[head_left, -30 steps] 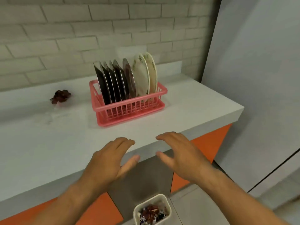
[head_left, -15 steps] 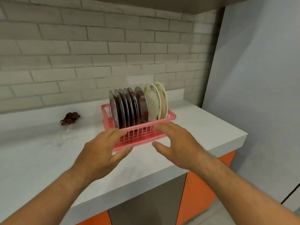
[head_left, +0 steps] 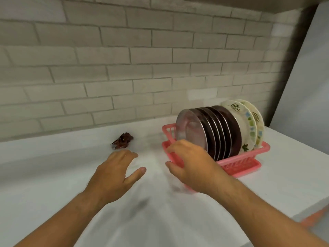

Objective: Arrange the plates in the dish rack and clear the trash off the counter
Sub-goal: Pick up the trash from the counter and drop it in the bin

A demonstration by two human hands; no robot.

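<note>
Low over the white counter point(head_left: 53, 175), the left hand point(head_left: 114, 173) is stretched forward with its fingers straight and spread, palm down and holding nothing; its fingertips stop just short of a crumpled dark-red wrapper point(head_left: 122, 140) that lies alone near the foot of the brick wall point(head_left: 124, 68). The right hand point(head_left: 192, 168) hovers beside it with fingers loosely curved and also empty, in front of the near left corner of the pink dish rack point(head_left: 236, 162); motion blur makes it impossible to say whether it touches the rim. Judging by how things lie, the plate half of the job looks done and the trash half is in hand, with the left hand reaching for the wrapper. The next move would call for closing that small gap, pinching the wrapper between thumb and fingers and lifting it clear; it looks light and crinkly, so a gentle grip should do, though a careless sweep could push it towards the wall. No bin shows from this angle. The rack stands on the counter's right part and holds a tight row of plates on edge, all leaning back: a shiny metal plate point(head_left: 192, 129) in front, several dark plates point(head_left: 224, 129) behind it, and two pale leaf-patterned plates point(head_left: 246, 122) at the far end.
</note>
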